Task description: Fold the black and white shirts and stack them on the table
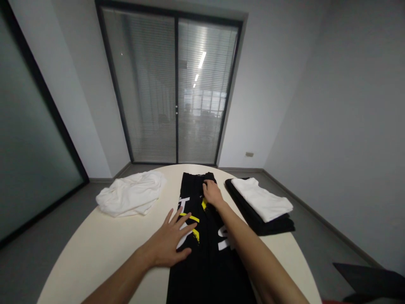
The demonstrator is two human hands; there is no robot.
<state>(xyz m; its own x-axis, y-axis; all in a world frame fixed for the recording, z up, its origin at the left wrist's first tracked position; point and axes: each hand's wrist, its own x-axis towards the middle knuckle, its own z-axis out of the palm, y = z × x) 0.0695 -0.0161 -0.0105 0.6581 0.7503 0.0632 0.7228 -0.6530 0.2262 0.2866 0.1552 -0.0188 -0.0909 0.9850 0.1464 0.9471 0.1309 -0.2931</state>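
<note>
A black T-shirt (207, 257) with white lettering and yellow marks lies on the table as a long narrow strip, its neckline at the far end. My left hand (171, 240) rests on the strip's left edge, fingers spread wide over the print. Farther up, my right hand (212, 193) lies on the right side near the neckline, its fingers slightly bent and laid on the cloth. My right forearm crosses over the strip's right side and hides part of the lettering.
A rumpled white garment (131, 194) lies at the left on the round cream table (95, 253). To the right, a folded white garment (262, 198) sits on folded black clothing (272, 228). Beyond the table stands a glazed partition with blinds (152, 93). A dark object (370, 278) shows at lower right.
</note>
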